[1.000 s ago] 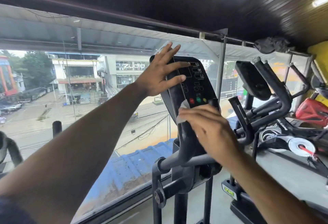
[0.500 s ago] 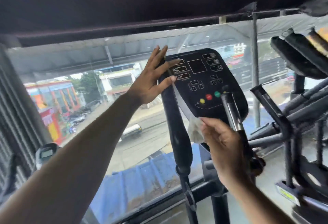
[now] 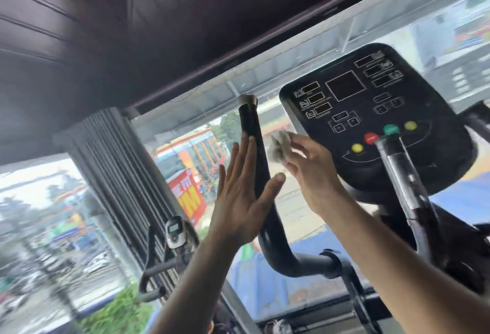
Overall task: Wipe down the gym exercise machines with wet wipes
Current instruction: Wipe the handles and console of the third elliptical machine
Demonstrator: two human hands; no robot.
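A black exercise machine fills the right half of the head view. Its console (image 3: 371,111) has dark displays and coloured round buttons. The left handlebar (image 3: 252,132) rises upright beside the console, and the right handlebar (image 3: 400,174) stands in front of it. My left hand (image 3: 244,196) is flat and spread, its palm against the left handlebar's left side. My right hand (image 3: 310,172) pinches a crumpled white wet wipe (image 3: 278,145) between the left handlebar and the console's left edge.
A large window looks onto a street with colourful buildings. A grey ribbed pillar (image 3: 114,174) stands at left. Below it is another machine (image 3: 173,235) with a small display and curved handles. A dark ceiling hangs low overhead.
The view has swung left. My left hand came off the console's edge and dropped to the left handlebar. My right hand carried the wipe up and left from below the console.
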